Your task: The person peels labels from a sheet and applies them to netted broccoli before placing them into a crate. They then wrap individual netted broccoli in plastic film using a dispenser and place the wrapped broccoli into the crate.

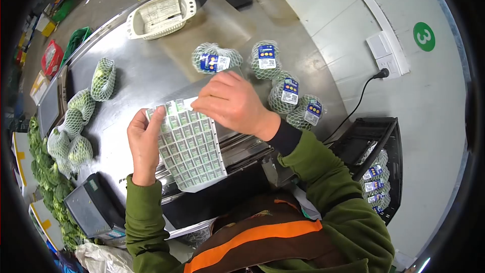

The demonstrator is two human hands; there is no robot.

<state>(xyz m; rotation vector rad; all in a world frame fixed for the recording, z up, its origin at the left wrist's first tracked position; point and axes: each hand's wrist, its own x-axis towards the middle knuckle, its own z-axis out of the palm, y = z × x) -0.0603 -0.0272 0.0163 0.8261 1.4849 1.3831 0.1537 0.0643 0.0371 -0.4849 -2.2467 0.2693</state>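
Observation:
A sheet of small green-and-white stickers (193,146) hangs tilted in front of my body. My left hand (145,139) grips its upper left edge, thumb on the front. Close to the sheet's upper right corner, my right hand (233,102) has its fingers pinched together; whatever lies between the fingertips is too small to make out. Just beyond that hand lies a netted pack of green produce (230,56) with a blue label. Another labelled netted pack (265,60) lies to its right, and two more, a middle one (284,92) and a nearer one (306,112), follow along the table's right side.
Several netted packs without visible labels (74,121) line the left of the metal table (151,78). A cream basket (161,16) holding papers stands at the back. A black crate (394,172) with labelled packs is at right, near a plugged-in cord (359,98). Broccoli (48,182) lies far left.

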